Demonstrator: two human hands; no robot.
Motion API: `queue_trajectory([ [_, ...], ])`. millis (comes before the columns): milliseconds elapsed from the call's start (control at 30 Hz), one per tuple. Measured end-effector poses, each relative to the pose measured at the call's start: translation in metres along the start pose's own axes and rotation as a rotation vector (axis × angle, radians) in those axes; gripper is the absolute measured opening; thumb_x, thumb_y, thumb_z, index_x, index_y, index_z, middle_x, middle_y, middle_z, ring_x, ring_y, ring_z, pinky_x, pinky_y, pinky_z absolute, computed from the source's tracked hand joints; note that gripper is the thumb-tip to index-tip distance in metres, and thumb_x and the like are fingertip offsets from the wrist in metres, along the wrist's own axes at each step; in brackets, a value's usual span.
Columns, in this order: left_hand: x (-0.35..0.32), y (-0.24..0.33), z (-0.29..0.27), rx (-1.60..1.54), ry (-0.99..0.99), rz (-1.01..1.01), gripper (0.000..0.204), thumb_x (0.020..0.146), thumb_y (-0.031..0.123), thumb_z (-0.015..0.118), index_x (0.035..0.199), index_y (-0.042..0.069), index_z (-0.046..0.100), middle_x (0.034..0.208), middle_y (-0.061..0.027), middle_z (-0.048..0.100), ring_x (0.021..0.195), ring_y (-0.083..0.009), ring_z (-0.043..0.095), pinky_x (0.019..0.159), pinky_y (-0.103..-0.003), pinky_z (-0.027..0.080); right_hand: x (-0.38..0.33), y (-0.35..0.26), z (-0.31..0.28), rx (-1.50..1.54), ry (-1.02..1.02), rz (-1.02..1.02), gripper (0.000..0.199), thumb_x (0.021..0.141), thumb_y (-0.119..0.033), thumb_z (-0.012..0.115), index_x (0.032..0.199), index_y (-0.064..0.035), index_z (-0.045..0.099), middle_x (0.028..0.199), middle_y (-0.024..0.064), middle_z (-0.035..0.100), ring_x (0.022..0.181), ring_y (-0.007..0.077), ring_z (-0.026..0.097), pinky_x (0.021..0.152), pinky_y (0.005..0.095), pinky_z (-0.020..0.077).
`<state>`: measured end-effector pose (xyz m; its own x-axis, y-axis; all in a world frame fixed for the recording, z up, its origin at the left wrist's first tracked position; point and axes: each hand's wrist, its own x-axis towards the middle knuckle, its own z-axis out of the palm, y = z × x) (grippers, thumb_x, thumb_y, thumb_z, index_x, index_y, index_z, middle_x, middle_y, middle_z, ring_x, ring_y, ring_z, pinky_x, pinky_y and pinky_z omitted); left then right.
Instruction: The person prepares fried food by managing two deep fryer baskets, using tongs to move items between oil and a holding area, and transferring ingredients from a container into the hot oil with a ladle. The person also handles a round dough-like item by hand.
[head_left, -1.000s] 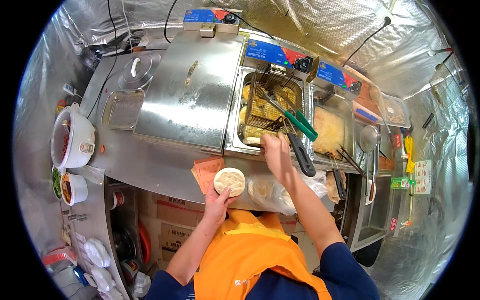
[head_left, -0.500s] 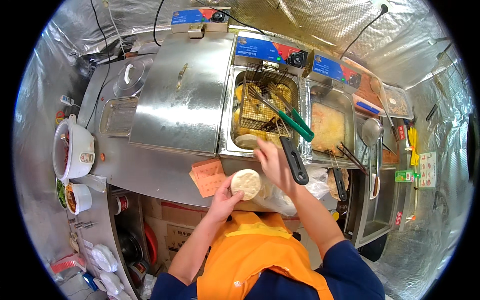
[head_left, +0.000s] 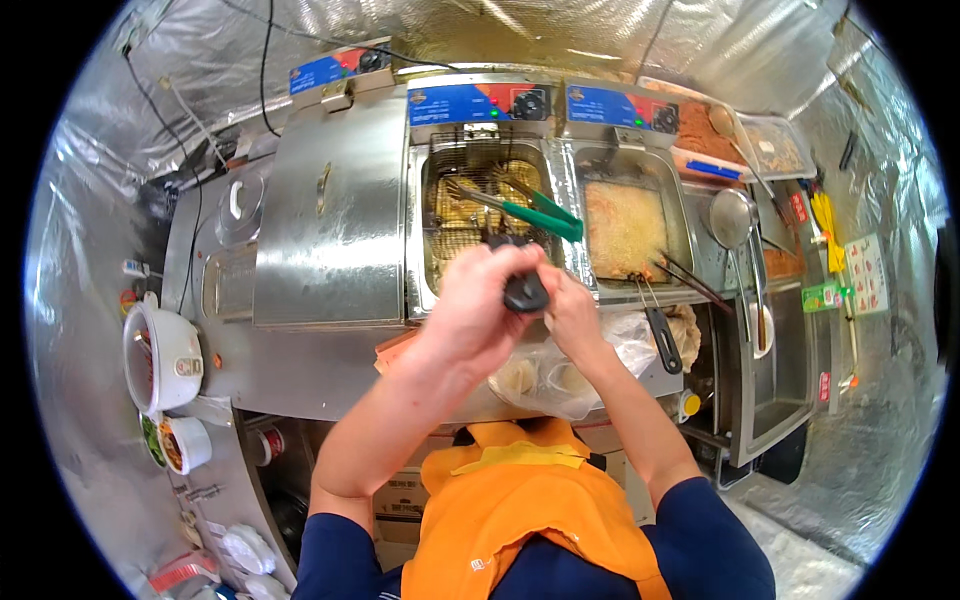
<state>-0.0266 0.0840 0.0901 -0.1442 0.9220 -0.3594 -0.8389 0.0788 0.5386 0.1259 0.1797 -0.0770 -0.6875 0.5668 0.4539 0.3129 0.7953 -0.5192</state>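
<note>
Since the earlier frame, both hands are coming together above the fryer's front edge. The left hand and right hand are closing their fingers around the black basket handle; the wire basket is sitting in the oil beneath green-handled tongs.

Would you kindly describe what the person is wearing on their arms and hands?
Both forearms are bare, and neither the left hand nor the right hand wears a glove. Short dark navy sleeves cover the upper arms, under an orange apron.
</note>
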Motion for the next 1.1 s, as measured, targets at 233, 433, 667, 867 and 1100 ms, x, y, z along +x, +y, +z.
queue_trajectory([
  [233, -0.052, 0.022, 0.02, 0.131, -0.073, 0.036, 0.022, 0.098, 0.009, 0.058, 0.114, -0.006, 0.053, 0.093, -0.0104, 0.06, 0.068, -0.0138, 0.06, 0.055, -0.024, 0.047, 0.001, 0.023, 0.025, -0.08, 0.118, 0.076, 0.024, 0.081, -0.002, 0.07, 0.104, -0.0065, 0.075, 0.095, 0.0097, 0.07, 0.09, 0.0315, 0.063, 0.079, 0.0418, 0.0529],
  [433, -0.091, -0.038, 0.008, 0.256, 0.012, 0.207, 0.052, 0.096, 0.013, 0.062, 0.138, -0.008, 0.042, 0.108, -0.0094, 0.053, 0.061, -0.01, 0.057, 0.048, -0.021, 0.047, 0.009, 0.019, 0.005, -0.054, -0.005, 0.167, 0.015, 0.083, 0.0, 0.065, 0.093, -0.0052, 0.074, 0.088, 0.0146, 0.067, 0.088, 0.0343, 0.062, 0.077, 0.0444, 0.0517],
  [667, -0.09, -0.105, -0.021, 0.13, -0.062, 0.189, 0.046, 0.1, 0.005, 0.055, 0.143, 0.001, 0.04, 0.115, -0.0098, 0.051, 0.072, -0.0186, 0.063, 0.057, -0.029, 0.052, -0.019, 0.024, -0.018, 0.276, 0.24, 0.471, 0.026, 0.098, -0.008, 0.057, 0.118, -0.0054, 0.073, 0.095, 0.0165, 0.072, 0.09, 0.0253, 0.068, 0.072, 0.0373, 0.0547],
  [867, -0.051, -0.126, -0.04, 0.126, -0.03, 0.162, 0.031, 0.1, 0.006, 0.057, 0.128, 0.003, 0.045, 0.115, -0.0084, 0.053, 0.075, -0.0183, 0.063, 0.063, -0.03, 0.051, -0.014, -0.014, -0.054, 0.587, 0.067, 0.656, 0.048, 0.102, -0.031, 0.059, 0.138, 0.0006, 0.06, 0.089, 0.0206, 0.071, 0.081, 0.0206, 0.072, 0.066, 0.0382, 0.0548],
  [1100, -0.031, -0.116, -0.048, 0.19, 0.014, 0.155, 0.015, 0.1, 0.009, 0.058, 0.113, 0.002, 0.054, 0.085, -0.0051, 0.059, 0.07, -0.0142, 0.061, 0.061, -0.027, 0.048, 0.02, -0.019, -0.031, -0.052, -0.115, 0.426, 0.061, 0.094, -0.04, 0.067, 0.141, -0.0021, 0.058, 0.073, 0.0202, 0.07, 0.072, 0.041, 0.07, 0.064, 0.0506, 0.0541],
])
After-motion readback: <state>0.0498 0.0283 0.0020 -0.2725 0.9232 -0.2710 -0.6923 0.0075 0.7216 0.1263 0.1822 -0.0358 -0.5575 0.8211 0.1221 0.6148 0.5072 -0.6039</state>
